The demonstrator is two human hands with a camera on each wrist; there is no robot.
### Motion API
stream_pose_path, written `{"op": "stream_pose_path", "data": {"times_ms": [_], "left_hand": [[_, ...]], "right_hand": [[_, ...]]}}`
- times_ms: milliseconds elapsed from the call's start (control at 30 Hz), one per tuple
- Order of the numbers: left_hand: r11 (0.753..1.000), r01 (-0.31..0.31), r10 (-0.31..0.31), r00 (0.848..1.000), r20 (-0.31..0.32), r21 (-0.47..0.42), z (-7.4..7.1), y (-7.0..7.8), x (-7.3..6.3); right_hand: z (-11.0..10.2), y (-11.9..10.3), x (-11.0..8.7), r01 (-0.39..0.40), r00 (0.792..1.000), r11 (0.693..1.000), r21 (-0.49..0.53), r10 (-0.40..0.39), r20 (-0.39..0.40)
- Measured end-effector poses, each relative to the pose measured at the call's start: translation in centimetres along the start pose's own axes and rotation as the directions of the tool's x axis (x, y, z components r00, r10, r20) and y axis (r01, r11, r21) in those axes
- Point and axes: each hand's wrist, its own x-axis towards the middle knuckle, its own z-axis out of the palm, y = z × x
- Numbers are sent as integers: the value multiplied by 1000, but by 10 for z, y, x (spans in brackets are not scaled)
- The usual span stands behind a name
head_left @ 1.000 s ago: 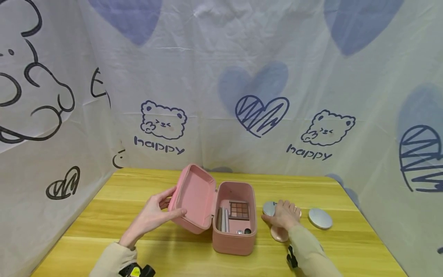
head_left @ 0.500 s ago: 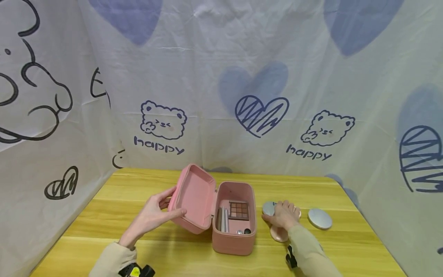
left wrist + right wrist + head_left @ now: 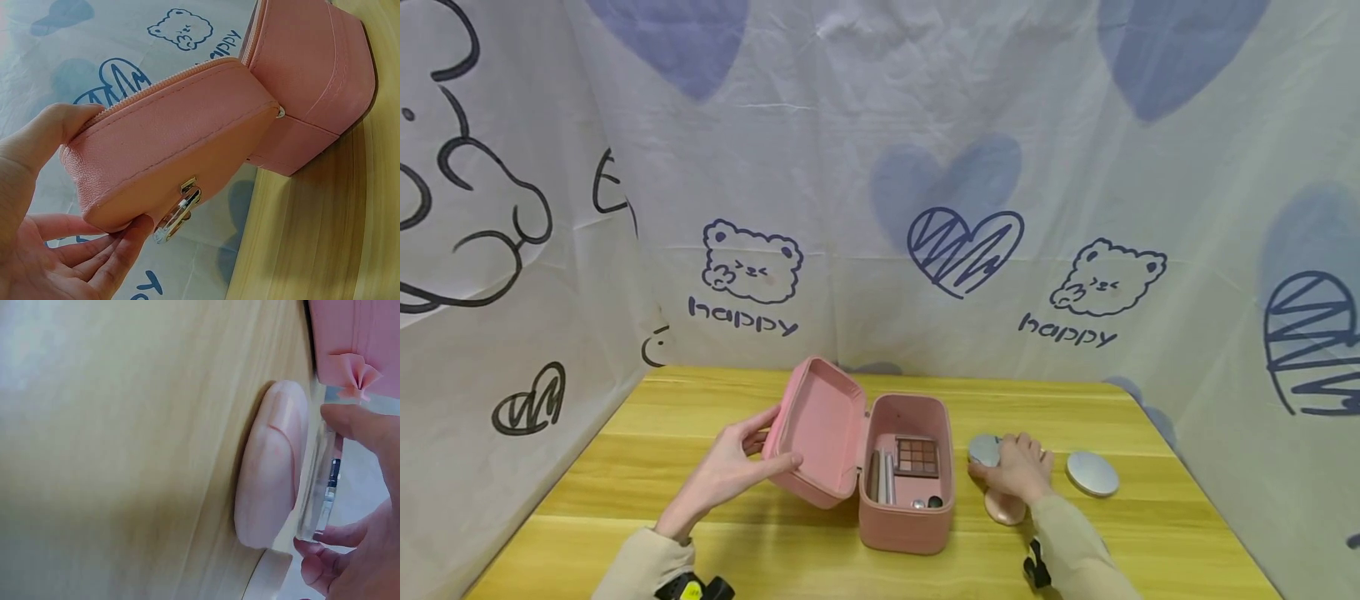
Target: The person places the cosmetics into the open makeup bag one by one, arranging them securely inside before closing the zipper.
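A pink makeup case [image 3: 904, 531] stands on the table with its lid [image 3: 822, 425] swung out to the left. My left hand [image 3: 733, 467] grips that lid, thumb over the zipped rim and fingers beneath, as the left wrist view shows. Right of the case, my right hand [image 3: 1017, 468] pinches a flat round silver compact [image 3: 983, 451] between thumb and fingers at its edges. Close by lies a pale pink powder puff [image 3: 269, 469] with a ribbon band, partly hidden by the hand in the head view. An eyeshadow palette [image 3: 917, 457] and silvery tubes [image 3: 887, 477] lie in the case.
A second round silver disc [image 3: 1092, 473] lies right of my right hand. Another pale object [image 3: 269, 575] shows beside the puff in the right wrist view. Two small items, one with a dark top [image 3: 935, 502], sit at the case's near end. Printed cloth [image 3: 850, 167] hangs behind the table.
My right hand and wrist have shifted very slightly at the compact. The head view has moved a touch. My left hand keeps its grip on the lid.
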Motion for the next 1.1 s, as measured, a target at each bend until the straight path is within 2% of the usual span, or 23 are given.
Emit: {"op": "stream_pose_path", "data": {"times_ms": [267, 433, 667, 1100], "left_hand": [[1000, -3, 3, 1000, 0, -6, 0, 0, -1], [1000, 5, -5, 1000, 0, -6, 0, 1, -2], [1000, 12, -12, 1000, 2, -11, -1, 2, -2], [1000, 22, -22, 1000, 5, -13, 0, 3, -1]], "right_hand": [[-6, 2, -3, -21, 999, 999, 47, 23, -42], [-13, -2, -6, 3, 997, 996, 89, 4, -81], [-26, -17, -7, 53, 989, 989, 135, -33, -146], [-49, -51, -17, 122, 983, 978, 167, -95, -160]]}}
